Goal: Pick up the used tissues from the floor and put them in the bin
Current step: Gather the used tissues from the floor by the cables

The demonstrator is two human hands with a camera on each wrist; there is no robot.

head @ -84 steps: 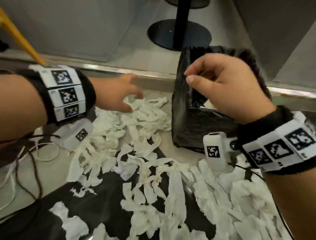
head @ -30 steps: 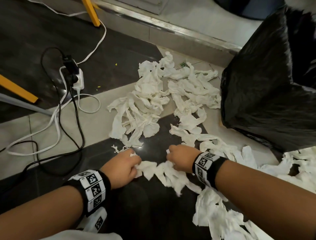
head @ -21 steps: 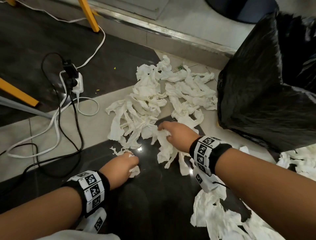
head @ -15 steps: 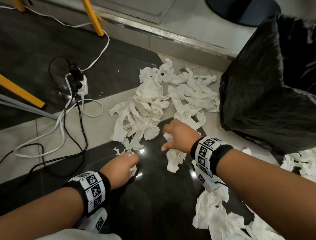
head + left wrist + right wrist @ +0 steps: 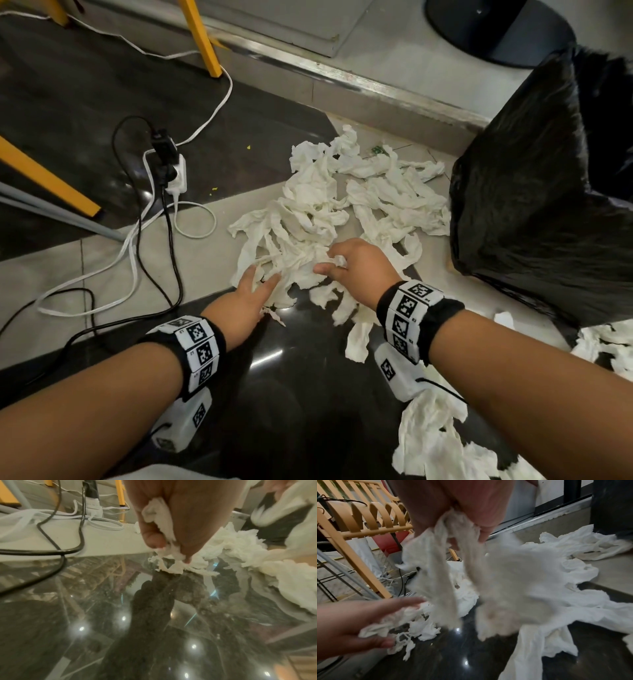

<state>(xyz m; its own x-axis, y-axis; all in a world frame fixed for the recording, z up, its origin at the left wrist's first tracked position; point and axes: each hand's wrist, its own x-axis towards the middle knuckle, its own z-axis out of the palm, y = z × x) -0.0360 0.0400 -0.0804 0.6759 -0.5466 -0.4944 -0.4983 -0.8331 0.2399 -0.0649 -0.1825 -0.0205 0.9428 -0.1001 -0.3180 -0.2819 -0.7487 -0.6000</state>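
Observation:
White crumpled tissues (image 5: 342,198) lie in a heap on the floor left of the black bin bag (image 5: 534,205). My right hand (image 5: 335,265) sits at the heap's near edge, fingers curled round a bunch of tissues. The right wrist view shows that bunch (image 5: 496,588) hanging blurred from the right hand (image 5: 453,534). My left hand (image 5: 260,284) reaches into the heap's near left edge, fingers stretched forward. In the left wrist view, the left hand (image 5: 169,550) pinches a tissue scrap (image 5: 159,515) between thumb and finger. More tissues (image 5: 438,442) lie under my right forearm.
A white power strip (image 5: 174,171) with black and white cables lies left of the heap. Yellow chair legs (image 5: 202,37) stand at the back left. A metal-edged step (image 5: 376,89) runs behind the heap. A black round base (image 5: 496,31) stands beyond it.
My left hand has moved forward off the dark tile to the heap and stretched its fingers out. My right hand has shifted slightly with its bunch of tissues.

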